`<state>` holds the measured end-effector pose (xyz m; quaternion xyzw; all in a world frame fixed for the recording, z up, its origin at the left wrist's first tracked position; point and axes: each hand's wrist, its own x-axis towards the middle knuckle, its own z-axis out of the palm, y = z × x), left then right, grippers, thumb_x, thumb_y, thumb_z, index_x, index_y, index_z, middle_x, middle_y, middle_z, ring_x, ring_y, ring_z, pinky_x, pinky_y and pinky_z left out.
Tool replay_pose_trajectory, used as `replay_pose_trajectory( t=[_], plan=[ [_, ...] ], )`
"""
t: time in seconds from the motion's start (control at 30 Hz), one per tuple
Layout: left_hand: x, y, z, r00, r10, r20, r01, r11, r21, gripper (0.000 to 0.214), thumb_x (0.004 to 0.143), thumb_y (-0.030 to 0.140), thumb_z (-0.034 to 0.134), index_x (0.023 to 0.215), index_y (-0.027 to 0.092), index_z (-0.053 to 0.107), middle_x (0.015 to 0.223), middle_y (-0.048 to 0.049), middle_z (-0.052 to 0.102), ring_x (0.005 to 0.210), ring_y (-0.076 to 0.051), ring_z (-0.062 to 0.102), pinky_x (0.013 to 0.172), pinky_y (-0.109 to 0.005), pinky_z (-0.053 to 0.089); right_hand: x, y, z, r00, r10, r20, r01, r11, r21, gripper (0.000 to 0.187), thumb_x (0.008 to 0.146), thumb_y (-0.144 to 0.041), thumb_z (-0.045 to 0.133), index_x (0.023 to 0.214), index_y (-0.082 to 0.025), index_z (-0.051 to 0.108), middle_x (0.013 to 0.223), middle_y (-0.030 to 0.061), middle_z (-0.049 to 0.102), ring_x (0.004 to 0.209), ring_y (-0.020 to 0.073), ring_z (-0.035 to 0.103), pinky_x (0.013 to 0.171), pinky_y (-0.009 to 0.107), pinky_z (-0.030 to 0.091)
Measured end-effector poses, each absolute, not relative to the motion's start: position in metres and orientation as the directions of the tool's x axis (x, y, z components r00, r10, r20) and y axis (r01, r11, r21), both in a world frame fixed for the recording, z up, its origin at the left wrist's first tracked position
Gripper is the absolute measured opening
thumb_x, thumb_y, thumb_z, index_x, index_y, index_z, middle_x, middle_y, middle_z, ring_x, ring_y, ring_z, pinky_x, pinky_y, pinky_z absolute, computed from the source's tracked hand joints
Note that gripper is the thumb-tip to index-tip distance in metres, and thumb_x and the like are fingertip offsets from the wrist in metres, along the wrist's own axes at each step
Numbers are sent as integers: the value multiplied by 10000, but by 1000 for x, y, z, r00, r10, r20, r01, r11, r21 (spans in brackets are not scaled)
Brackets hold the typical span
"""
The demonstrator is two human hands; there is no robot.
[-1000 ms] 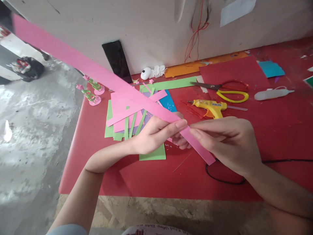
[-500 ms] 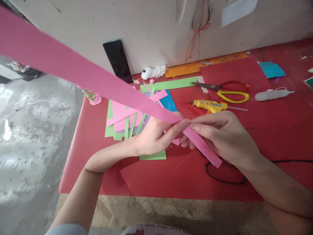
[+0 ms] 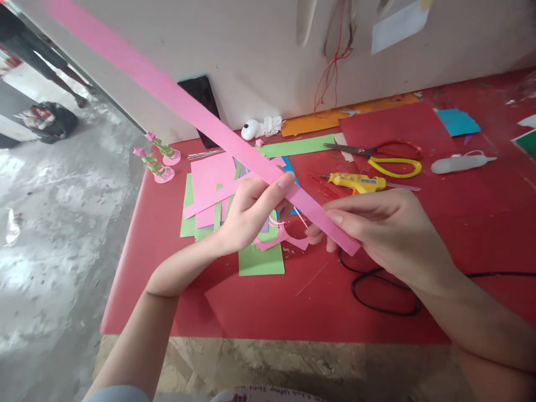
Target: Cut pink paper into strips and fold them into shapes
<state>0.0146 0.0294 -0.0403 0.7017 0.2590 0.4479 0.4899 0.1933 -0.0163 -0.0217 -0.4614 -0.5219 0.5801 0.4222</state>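
Glare whitens the rough grey concrete floor (image 3: 54,223); soft shadows cross the smooth red tabletop (image 3: 251,307); the long pink paper strip (image 3: 201,118) blurs towards its top.

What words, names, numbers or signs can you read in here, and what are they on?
No text can be read for sure.
Yellow glue gun: a marking on its side, too small to read.
Pale thing at the picture's bottom edge: a row of dark letters, too blurred to read.

From my remote seat, strip (image 3: 238,151) spanning my left hand (image 3: 248,216) and right hand (image 3: 389,237), papers (image 3: 210,181) below the left, glue gun (image 3: 355,182) beyond the right, scissors (image 3: 391,163) behind that.
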Motion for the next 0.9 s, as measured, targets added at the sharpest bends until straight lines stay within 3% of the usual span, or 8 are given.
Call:
replay_pose_trajectory(
  t=[0.23,0.37,0.5,0.63,0.8,0.9],
  plan=[
    [16,28,-37,681,580,447,-54,-569,821,334,968,262,457,663,165,553,621,13,625,532,-56,524,520,-194,420,195,-15,-21,-217,976,-31,69,-16,-997,199,795,-141,619,705,-242,765,586,-9,697,475,101,626,432,185,522],
    [14,27,-34,766,529,365,31,-598,801,336,975,205,407,689,158,578,620,2,650,522,-57,561,530,-182,453,195,-10,-22,-264,964,-15,124,19,-992,184,785,-215,658,616,-235,728,546,-9,668,524,128,643,447,206,507],
    [13,26,-32,793,537,288,109,-590,800,311,965,221,431,698,164,580,643,-4,680,550,-70,601,568,-190,488,195,-5,-24,-269,963,-11,181,39,-983,207,762,-251,666,561,-225,704,504,-13,627,472,110,573,406,211,429],
    [14,26,-31,751,598,281,156,-574,803,344,968,222,419,660,170,562,597,12,641,504,-63,555,525,-187,450,195,-6,-24,-278,961,-7,114,26,-993,174,762,-225,659,604,-245,729,528,-15,658,529,129,634,459,218,483],
    [16,26,-36,728,582,362,169,-664,728,393,983,247,381,656,168,583,523,20,565,448,-66,478,471,-201,392,197,-6,-24,-259,965,-49,113,-20,-993,172,752,-226,685,589,-220,740,533,-4,686,508,126,650,455,202,500],
    [17,25,-38,704,579,411,178,-705,687,369,983,236,385,708,163,620,554,12,593,471,-69,503,480,-202,391,199,-3,-27,-332,938,-103,19,-103,-995,173,753,-262,702,590,-223,746,530,-6,696,488,118,658,473,191,534]
  ],
)
